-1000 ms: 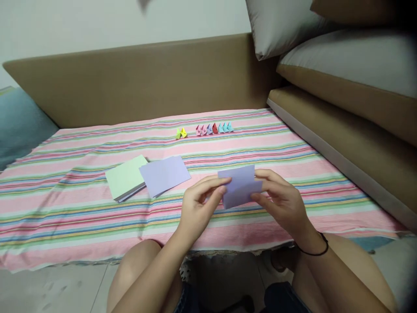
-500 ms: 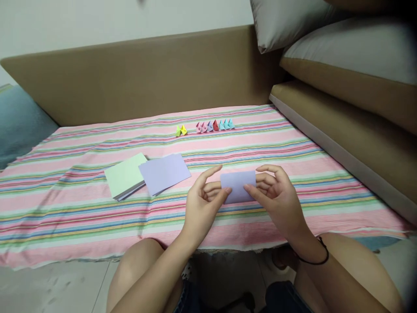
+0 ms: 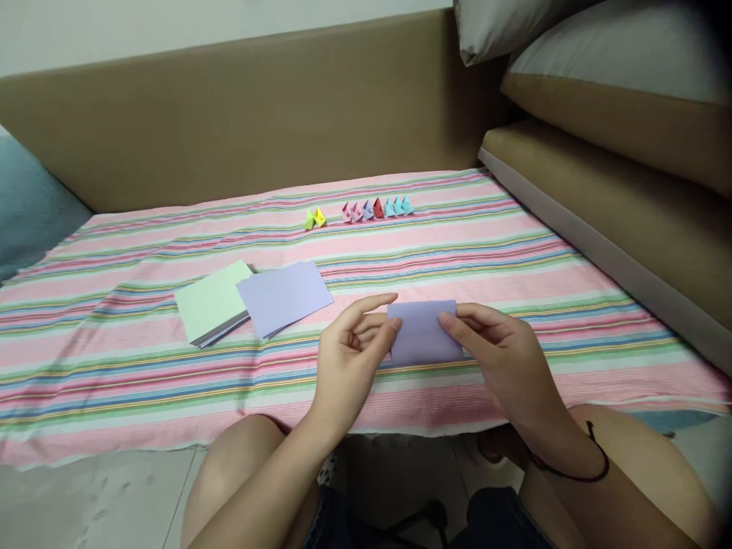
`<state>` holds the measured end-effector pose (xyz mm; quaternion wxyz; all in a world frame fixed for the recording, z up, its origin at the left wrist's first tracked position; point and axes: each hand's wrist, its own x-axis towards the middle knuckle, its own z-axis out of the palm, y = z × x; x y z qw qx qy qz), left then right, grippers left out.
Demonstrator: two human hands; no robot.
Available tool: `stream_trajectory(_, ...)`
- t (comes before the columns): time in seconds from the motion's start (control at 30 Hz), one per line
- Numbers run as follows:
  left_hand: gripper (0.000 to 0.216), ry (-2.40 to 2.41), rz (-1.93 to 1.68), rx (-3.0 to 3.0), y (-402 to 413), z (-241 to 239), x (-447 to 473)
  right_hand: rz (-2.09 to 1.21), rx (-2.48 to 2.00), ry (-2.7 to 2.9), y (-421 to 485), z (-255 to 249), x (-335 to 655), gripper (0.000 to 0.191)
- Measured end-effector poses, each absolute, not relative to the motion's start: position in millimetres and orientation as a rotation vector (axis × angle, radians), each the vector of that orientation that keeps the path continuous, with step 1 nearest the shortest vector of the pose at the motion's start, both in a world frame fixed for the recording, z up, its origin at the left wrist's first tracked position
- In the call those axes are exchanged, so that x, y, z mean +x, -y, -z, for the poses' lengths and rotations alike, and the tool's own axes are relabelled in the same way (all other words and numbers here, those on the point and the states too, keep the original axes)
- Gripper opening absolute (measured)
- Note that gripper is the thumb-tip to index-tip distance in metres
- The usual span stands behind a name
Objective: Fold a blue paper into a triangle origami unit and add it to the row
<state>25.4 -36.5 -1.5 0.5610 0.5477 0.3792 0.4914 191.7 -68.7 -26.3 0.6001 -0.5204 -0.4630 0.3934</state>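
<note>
A purple sheet of paper (image 3: 424,339), seemingly folded over, is held up between my two hands above the striped cloth. My left hand (image 3: 357,343) pinches its left edge, thumb on the front face and index finger stretched out above. At the right edge, my right hand (image 3: 503,347) grips the paper with the thumb in front near the top and the fingers behind, partly hidden. Farther left lie a fanned stack of purple paper (image 3: 286,297) and a stack of pale green paper (image 3: 211,301), whose corner the purple one overlaps.
Small folded paper figures stand in a row at the back: yellow ones (image 3: 315,219), then pink (image 3: 351,213), purple, red (image 3: 378,208) and light blue (image 3: 399,206). A brown backrest (image 3: 257,122) rises behind the striped cloth (image 3: 171,389); cushions (image 3: 618,191) are piled at right.
My right hand has turned and moved slightly right, its thumb now higher on the paper. More of the purple paper's face shows. The camera view has tipped a little downward.
</note>
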Motion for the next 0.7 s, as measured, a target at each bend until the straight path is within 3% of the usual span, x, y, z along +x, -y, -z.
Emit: stream_trajectory(0.7,0.018,-0.923,-1.12,1.332,39.1,-0.5,24.5,-0.933,-1.25,1.054,76.0,21.2,190.2,0.011)
